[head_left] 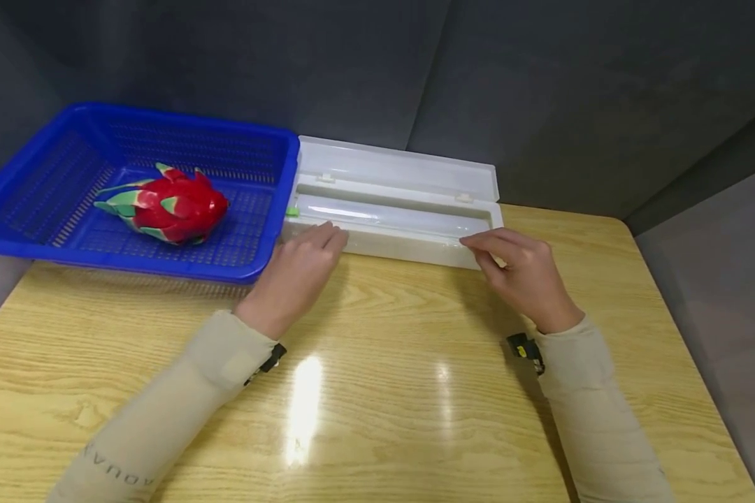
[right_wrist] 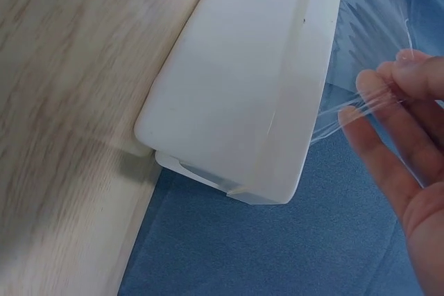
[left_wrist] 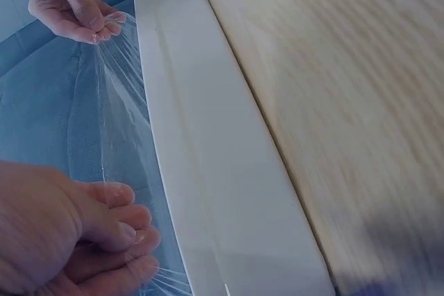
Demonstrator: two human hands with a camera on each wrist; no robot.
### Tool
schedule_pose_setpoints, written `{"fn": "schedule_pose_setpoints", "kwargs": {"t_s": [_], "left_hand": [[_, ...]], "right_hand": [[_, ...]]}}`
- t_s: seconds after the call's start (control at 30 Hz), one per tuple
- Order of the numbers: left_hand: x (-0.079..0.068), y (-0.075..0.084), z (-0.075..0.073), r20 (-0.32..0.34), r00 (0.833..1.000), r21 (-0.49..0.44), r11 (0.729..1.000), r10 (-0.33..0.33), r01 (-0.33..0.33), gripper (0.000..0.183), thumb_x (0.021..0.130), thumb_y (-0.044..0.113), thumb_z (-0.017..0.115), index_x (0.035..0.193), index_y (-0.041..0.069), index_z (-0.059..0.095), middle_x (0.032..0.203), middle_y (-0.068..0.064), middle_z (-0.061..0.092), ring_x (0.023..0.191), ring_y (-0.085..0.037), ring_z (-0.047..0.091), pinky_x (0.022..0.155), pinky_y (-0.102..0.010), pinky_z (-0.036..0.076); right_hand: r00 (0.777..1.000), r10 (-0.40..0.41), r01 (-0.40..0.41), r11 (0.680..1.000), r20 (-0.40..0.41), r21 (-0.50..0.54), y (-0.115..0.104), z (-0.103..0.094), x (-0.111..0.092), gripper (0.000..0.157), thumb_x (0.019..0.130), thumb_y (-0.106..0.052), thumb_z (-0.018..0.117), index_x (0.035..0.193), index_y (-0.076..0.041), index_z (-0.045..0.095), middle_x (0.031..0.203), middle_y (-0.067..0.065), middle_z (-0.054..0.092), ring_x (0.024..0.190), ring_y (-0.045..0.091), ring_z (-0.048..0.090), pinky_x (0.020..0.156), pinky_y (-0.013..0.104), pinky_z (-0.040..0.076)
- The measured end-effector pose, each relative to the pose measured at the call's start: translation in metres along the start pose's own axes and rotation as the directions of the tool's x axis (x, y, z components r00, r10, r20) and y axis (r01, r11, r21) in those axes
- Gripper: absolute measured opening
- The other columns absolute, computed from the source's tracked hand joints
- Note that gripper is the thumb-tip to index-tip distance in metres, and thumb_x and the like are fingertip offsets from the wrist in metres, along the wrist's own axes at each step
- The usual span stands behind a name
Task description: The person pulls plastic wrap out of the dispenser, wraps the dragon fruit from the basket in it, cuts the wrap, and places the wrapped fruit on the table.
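A white cling film dispenser (head_left: 409, 250) lies lengthwise at the back of the table, its lid (head_left: 396, 166) raised behind it. Inside is a film roll (head_left: 390, 216), with a small green piece (head_left: 292, 212) at the left end. Clear cling film (left_wrist: 121, 112) stretches from the dispenser's front edge to both hands, creased near the fingers. My left hand (head_left: 302, 272) pinches the film near the left end, thumb against fingers. Near the right end, my right hand (head_left: 522, 272) pinches the film's other corner between thumb and fingers.
A blue plastic basket (head_left: 288, 175) stands left of the dispenser, close against it. In it lies a red dragon fruit (head_left: 189, 206) with green-tipped scales. The wooden table (head_left: 377, 363) meets a dark grey partition (head_left: 579, 126) behind the dispenser.
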State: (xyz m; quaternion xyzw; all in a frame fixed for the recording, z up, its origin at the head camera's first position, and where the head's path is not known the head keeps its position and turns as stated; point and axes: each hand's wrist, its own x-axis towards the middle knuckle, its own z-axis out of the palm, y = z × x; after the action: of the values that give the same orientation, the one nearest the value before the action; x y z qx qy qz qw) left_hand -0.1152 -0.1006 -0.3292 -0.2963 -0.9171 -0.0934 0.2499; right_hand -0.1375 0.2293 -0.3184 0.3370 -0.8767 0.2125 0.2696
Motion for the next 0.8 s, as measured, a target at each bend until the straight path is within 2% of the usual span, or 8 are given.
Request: {"fn": "schedule_pose_setpoints", "kwargs": {"t_s": [0.13, 0.23, 0.4, 0.53, 0.67, 0.8], "left_hand": [[-0.005, 0.0, 0.003, -0.013, 1.0, 0.023, 1.0, 0.007, -0.007, 0.02, 0.095, -0.012, 0.059, 0.11, -0.003, 0.07, 0.114, -0.019, 0.077, 0.108, -0.034, 0.076, 0.088, -0.042, 0.064], [-0.007, 0.0, 0.005, -0.023, 0.999, 0.019, 1.0, 0.023, -0.023, 0.022, 0.096, -0.012, 0.058, 0.113, -0.004, 0.07, 0.12, -0.02, 0.076, 0.116, -0.035, 0.073, 0.098, -0.043, 0.06], [-0.009, -0.001, 0.006, -0.031, 0.998, 0.015, 0.998, 0.063, -0.063, 0.025, 0.095, -0.012, 0.059, 0.116, -0.006, 0.07, 0.122, -0.022, 0.075, 0.119, -0.036, 0.072, 0.104, -0.043, 0.057], [-0.011, -0.002, 0.006, -0.036, 0.996, 0.018, 0.997, 0.078, -0.077, 0.025, 0.094, -0.013, 0.058, 0.116, -0.006, 0.069, 0.122, -0.02, 0.075, 0.12, -0.035, 0.072, 0.108, -0.044, 0.056], [-0.013, -0.003, 0.006, -0.024, 0.997, -0.007, 0.998, 0.069, -0.069, 0.027, 0.095, -0.014, 0.056, 0.117, -0.004, 0.068, 0.124, -0.019, 0.075, 0.122, -0.035, 0.071, 0.109, -0.048, 0.055], [-0.014, -0.005, 0.007, 0.001, 0.999, -0.044, 0.998, 0.052, -0.052, 0.03, 0.095, -0.014, 0.056, 0.121, -0.004, 0.068, 0.126, -0.02, 0.074, 0.124, -0.035, 0.07, 0.109, -0.05, 0.054]], "right_hand": [[1.0, 0.003, -0.003, 1.0, 0.025, -0.001, -0.001, 0.001, -0.001, 0.023, 0.085, 0.011, 0.074, 0.1, -0.005, 0.082, 0.094, 0.009, 0.081, 0.083, 0.022, 0.078, 0.068, 0.03, 0.058], [0.999, 0.004, -0.003, 1.0, 0.036, -0.01, -0.001, 0.0, -0.002, 0.022, 0.085, 0.01, 0.075, 0.099, -0.005, 0.082, 0.095, 0.009, 0.081, 0.084, 0.022, 0.078, 0.068, 0.033, 0.058], [0.999, 0.004, -0.003, 1.0, 0.046, -0.019, -0.004, -0.003, -0.004, 0.023, 0.084, 0.011, 0.076, 0.099, -0.004, 0.082, 0.095, 0.01, 0.081, 0.084, 0.024, 0.078, 0.069, 0.039, 0.06], [0.999, -0.015, 0.016, 1.0, 0.052, -0.021, -0.005, -0.005, -0.004, 0.023, 0.084, 0.012, 0.075, 0.1, -0.003, 0.081, 0.096, 0.012, 0.081, 0.084, 0.025, 0.078, 0.069, 0.04, 0.061], [0.999, -0.025, 0.025, 1.0, 0.033, 0.002, -0.005, -0.006, -0.003, 0.026, 0.082, 0.014, 0.074, 0.099, -0.004, 0.081, 0.093, 0.012, 0.08, 0.081, 0.025, 0.078, 0.07, 0.024, 0.057], [0.999, -0.023, 0.022, 0.999, 0.027, 0.024, -0.005, -0.005, -0.002, 0.026, 0.082, 0.014, 0.073, 0.099, -0.004, 0.081, 0.092, 0.012, 0.08, 0.08, 0.026, 0.077, 0.073, 0.01, 0.048]]}}
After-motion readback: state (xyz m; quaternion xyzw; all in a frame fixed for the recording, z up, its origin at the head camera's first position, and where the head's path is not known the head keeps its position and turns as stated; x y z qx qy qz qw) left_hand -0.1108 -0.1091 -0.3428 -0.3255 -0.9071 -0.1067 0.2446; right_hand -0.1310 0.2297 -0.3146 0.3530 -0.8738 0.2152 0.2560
